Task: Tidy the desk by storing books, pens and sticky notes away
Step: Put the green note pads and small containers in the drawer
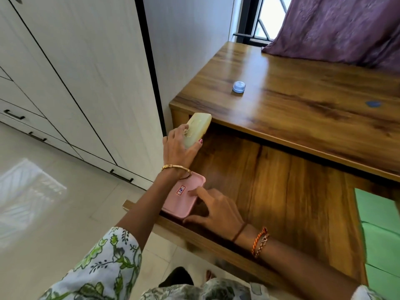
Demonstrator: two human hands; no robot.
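Note:
A wooden drawer (281, 191) stands pulled out under the desk top (303, 100). My left hand (177, 148) grips a pale yellow rectangular case (199, 128) at the drawer's far left corner, just below the desk edge. A pink rectangular box (179, 198) with a small label lies in the drawer's near left corner. My right hand (216, 211) holds the pink box by its right side, thumb on the lid and fingers along the near edge. Green sheets or books (381, 224) lie at the drawer's right end.
A small blue-lidded jar (238, 86) stands on the desk top, and a blue spot (373, 103) sits further right. A purple curtain (337, 27) hangs over the desk's back. White cupboards with black handles (65, 83) line the left wall.

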